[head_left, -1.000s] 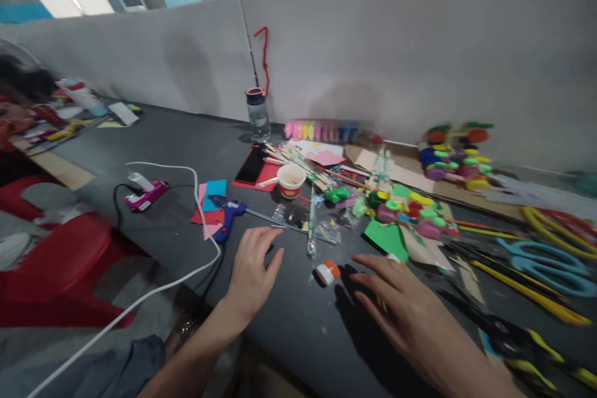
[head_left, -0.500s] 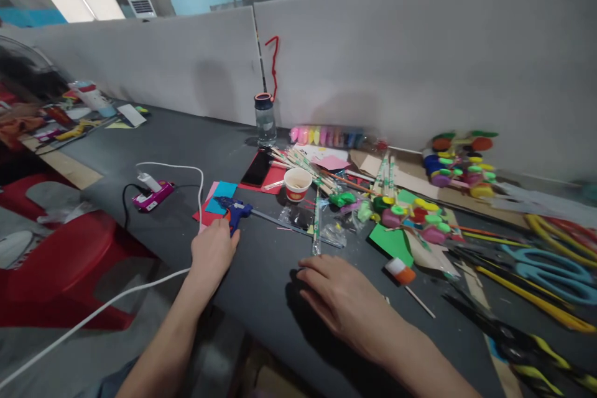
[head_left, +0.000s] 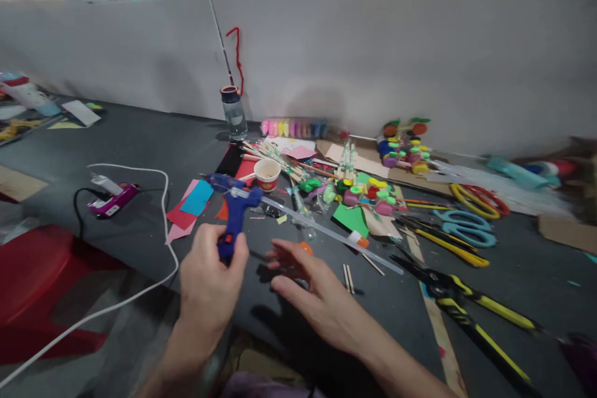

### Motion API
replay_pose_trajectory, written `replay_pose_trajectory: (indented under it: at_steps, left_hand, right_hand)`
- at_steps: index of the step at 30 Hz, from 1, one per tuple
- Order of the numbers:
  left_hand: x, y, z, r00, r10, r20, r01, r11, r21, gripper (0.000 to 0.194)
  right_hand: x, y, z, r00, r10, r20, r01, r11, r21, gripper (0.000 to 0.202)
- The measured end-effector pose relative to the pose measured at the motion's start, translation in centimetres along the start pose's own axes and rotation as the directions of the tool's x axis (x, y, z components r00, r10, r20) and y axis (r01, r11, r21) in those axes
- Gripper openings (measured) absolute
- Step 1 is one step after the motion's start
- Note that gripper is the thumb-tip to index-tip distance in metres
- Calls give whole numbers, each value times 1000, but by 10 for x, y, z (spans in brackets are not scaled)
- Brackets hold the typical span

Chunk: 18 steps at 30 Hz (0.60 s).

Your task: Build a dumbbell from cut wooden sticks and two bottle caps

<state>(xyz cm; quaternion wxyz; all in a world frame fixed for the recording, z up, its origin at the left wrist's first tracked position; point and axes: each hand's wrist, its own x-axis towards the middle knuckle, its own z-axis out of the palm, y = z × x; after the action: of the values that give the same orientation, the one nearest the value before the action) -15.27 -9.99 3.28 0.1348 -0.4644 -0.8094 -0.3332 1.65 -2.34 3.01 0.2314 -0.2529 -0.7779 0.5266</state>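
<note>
My left hand (head_left: 208, 277) is wrapped round the handle of a blue hot glue gun (head_left: 237, 205), held up above the dark table with its nozzle pointing left. A long translucent glue stick (head_left: 326, 229) runs out of the gun's back end toward the right. My right hand (head_left: 317, 295) hovers just right of the gun's handle, fingers apart and holding nothing. Beyond it lie an orange-and-white block (head_left: 359, 239) on the table and two short wooden sticks (head_left: 348, 278). Blue paper (head_left: 196, 197) and red paper (head_left: 181, 216) rest left of the gun.
A paper cup (head_left: 267, 174) and a water bottle (head_left: 234, 115) stand behind the gun. Coloured clay pieces (head_left: 368, 191) and wooden sticks spread across the middle. Large cutters (head_left: 438, 286) and blue scissors (head_left: 466, 227) lie at right. A white cord (head_left: 170, 242) and purple power strip (head_left: 112, 200) are at left.
My left hand has lifted the glue gun with its glue stick off the table. My right hand has turned and spread its fingers near it. The view has shifted right.
</note>
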Motion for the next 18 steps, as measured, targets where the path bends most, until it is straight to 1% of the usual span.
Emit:
replay_pose_trajectory:
  at_steps: [2, 3, 5, 7, 9, 10, 11, 12, 13, 14, 15, 18]
  left_hand:
    - [-11, 29, 8, 994, 107, 38, -102, 987, -120, 10]
    - [-17, 44, 13, 984, 167, 59, -154, 971, -181, 9]
    - [-29, 68, 20, 958, 277, 77, -246, 927, -283, 10]
    - [-40, 83, 24, 917, 386, 97, -325, 866, -379, 13]
    - [-48, 86, 27, 855, 499, 144, -372, 782, -500, 17]
    - [-50, 83, 29, 820, 547, 171, -382, 744, -548, 21]
    - [-52, 78, 31, 794, 575, 197, -383, 725, -572, 26]
    - [-53, 73, 34, 777, 588, 223, -392, 731, -559, 27]
    - [-53, 67, 37, 764, 591, 258, -422, 761, -493, 24]
    - [-53, 62, 41, 757, 585, 292, -427, 781, -457, 22]
    - [-52, 58, 45, 740, 592, 319, -438, 784, -440, 20]
    - [-44, 53, 56, 695, 604, 391, -473, 793, -384, 18]
  right_hand:
    - [-1, -2, 6, 994, 25, -103, -9, 988, 152, 49]
    - [-3, -3, 8, 986, 45, -159, -11, 977, 211, 48]
    - [-9, -4, 6, 956, 102, -276, -14, 953, 302, 44]
    - [-21, -2, -2, 914, 160, -374, -13, 930, 367, 40]
    - [-39, 2, -14, 876, 202, -439, -6, 913, 408, 36]
    - [-49, 5, -21, 862, 220, -456, -7, 906, 424, 34]
    - [-60, 8, -28, 846, 238, -478, -8, 900, 435, 33]
    - [-71, 10, -35, 827, 260, -498, -13, 895, 446, 30]
    - [-81, 12, -42, 809, 283, -516, -23, 891, 453, 27]
    - [-91, 14, -48, 782, 302, -545, -39, 897, 441, 23]
    - [-99, 16, -54, 763, 317, -564, -58, 902, 428, 21]
    - [-119, 19, -63, 716, 375, -588, -100, 889, 446, 21]
